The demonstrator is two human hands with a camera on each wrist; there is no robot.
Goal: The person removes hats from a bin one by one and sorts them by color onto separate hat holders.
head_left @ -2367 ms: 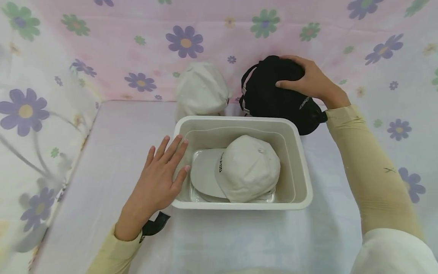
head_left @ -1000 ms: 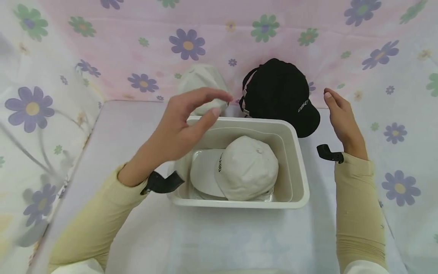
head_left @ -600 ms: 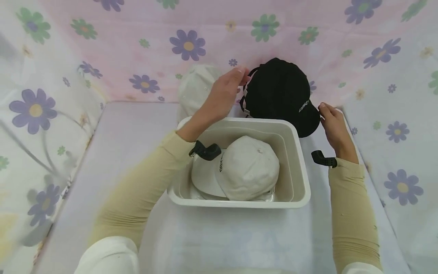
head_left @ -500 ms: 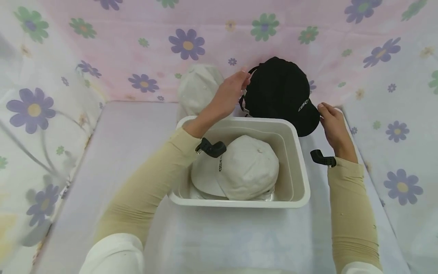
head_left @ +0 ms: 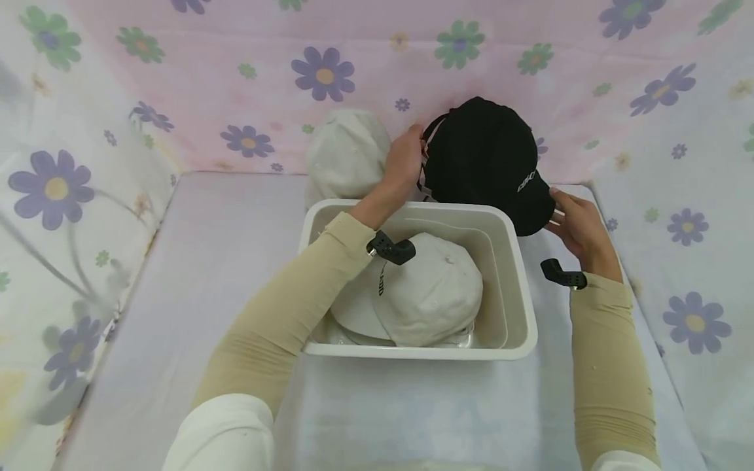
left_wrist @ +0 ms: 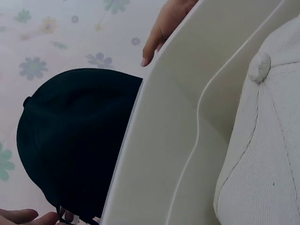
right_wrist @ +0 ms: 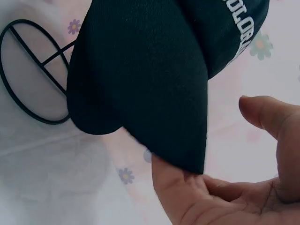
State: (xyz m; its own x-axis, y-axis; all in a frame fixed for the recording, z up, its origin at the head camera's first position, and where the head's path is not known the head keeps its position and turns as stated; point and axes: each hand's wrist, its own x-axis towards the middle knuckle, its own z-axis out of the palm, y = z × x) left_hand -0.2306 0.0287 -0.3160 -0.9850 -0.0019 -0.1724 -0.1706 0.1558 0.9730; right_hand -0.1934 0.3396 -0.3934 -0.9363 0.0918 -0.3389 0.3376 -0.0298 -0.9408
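Note:
A black baseball cap (head_left: 480,154) with white lettering sits behind the pale bin (head_left: 521,307). My left hand (head_left: 400,167) reaches over the bin to the cap's back strap; its fingertips are partly hidden there. In the left wrist view, fingers (left_wrist: 28,216) show right at the strap. My right hand (head_left: 580,226) is at the brim, and in the right wrist view its fingers (right_wrist: 176,187) lie under the brim's edge while the thumb stands apart. A cream baseball cap (head_left: 436,288) lies in the bin, brim to the left, partly covered by my left forearm.
Another white cap (head_left: 344,154) stands behind the bin, left of the black one, near the flowered cloth backdrop (head_left: 235,72). A black wire ring stand (right_wrist: 33,70) shows below the black cap. White cloth (head_left: 235,216) covers the table.
My left hand came across from the bin's left side to the black cap's strap. The right hand left the crown, swung to the brim, and its fingers slid under it.

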